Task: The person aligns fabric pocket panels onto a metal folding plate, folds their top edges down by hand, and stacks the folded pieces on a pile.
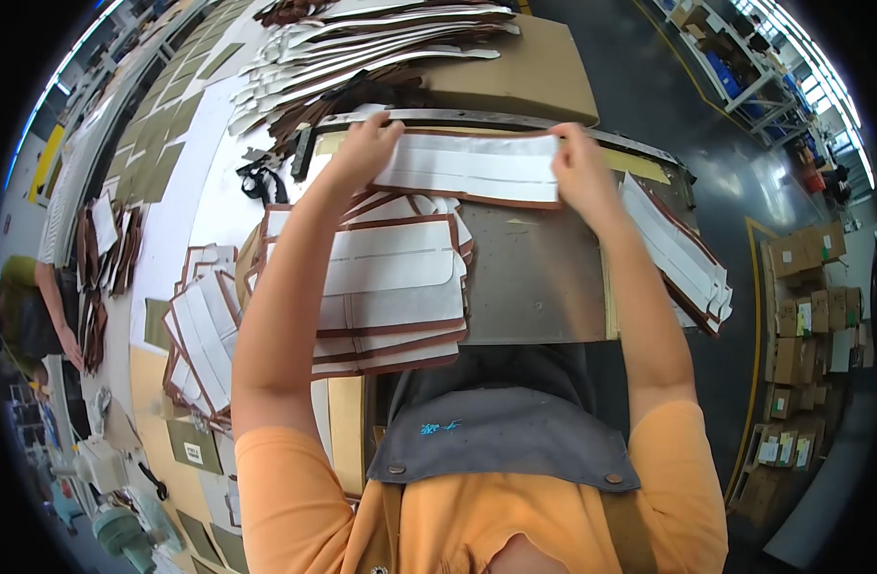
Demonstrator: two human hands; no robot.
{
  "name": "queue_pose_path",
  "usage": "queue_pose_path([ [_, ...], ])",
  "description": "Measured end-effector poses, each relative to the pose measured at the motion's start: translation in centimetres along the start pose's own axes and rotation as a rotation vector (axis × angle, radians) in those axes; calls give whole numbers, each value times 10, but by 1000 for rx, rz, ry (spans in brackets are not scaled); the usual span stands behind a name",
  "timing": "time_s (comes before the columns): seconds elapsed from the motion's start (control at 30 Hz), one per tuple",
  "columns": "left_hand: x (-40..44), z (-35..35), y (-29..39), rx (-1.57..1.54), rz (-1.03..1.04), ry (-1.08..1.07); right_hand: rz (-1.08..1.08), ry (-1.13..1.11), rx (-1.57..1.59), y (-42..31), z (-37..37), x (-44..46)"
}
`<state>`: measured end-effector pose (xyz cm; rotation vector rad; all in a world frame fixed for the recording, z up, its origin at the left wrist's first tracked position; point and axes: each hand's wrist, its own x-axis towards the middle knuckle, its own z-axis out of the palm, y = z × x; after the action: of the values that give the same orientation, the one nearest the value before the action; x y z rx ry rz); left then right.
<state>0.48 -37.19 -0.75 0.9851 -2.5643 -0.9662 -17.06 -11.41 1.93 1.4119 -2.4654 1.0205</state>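
Apparently midway, the desk [539,297] bears a big stack [390,258] left of centre and a smaller pile [676,251] at right, which one finished unclear; upper centre, left hand [366,151] and right hand [584,170] hold a white strip [477,165], each grip closed.

Cardboard boxes [797,349] on right shelving, co-worker's arm [57,311] left

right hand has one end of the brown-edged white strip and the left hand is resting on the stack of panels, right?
The left hand isn't resting on the stack of panels; the head view shows it gripping the other end of the white strip. The right hand does have one end.
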Motion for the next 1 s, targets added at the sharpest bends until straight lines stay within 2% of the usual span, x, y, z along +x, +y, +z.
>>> queue_pose_path([
  [0.03,1,-10,-1,-165,-10,-3,105,17,97,-19,-30,-5],
  [0.07,-9,-22,8,-155,42,90,113,127,100,-28,-60,-11],
  [0.1,-24,-42,26,-208,34,25,55,187,82,-9,-91,-18],
  [0.13,-34,-56,37,-150,28,-73,320,161,277,-22,-132,-34],
  [0.17,-43,-64,43,-94,24,-170,164,255,131,1,-163,-47],
  [0.2,-51,-66,45,-45,61,-270,117,304,75,23,-193,-63],
  [0.23,-63,-66,51,110,179,-314,214,312,209,62,-224,-83],
  [0.27,-70,-56,43,128,303,-329,270,297,345,86,-246,-102],
  [0.3,-78,-45,34,144,427,-346,338,313,191,114,-261,-119],
  [0.37,-104,-34,44,252,470,-325,328,233,-223,122,-252,-130],
  [0.4,-113,-23,42,284,442,-211,241,274,-329,76,-222,-116],
  [0.43,-112,-21,42,225,391,-233,184,269,-217,42,-191,-104],
  [0.47,-112,-20,41,168,339,-256,214,194,-3,1,-157,-91],
  [0.53,-112,-20,42,96,280,-263,189,-188,415,-41,-94,-73],
  [0.57,-114,-19,41,93,333,-229,76,-286,355,-57,-63,-67],
  [0.6,-115,-20,40,90,386,-194,45,-377,484,-71,-37,-60],
  [0.67,-117,-25,43,60,442,-146,64,-458,576,-96,0,-48],
  [0.77,-117,-37,50,148,507,54,243,-603,793,-103,21,-26],
  [0.8,-117,-38,51,191,493,179,277,-544,855,-107,16,-20],
  [0.9,-99,-32,47,296,561,401,289,-387,700,-86,7,7],
  [0.93,-94,-29,44,348,489,334,316,-309,677,-78,5,14],
  [1.0,-78,-13,31,420,483,275,316,-212,605,-49,7,28],
])
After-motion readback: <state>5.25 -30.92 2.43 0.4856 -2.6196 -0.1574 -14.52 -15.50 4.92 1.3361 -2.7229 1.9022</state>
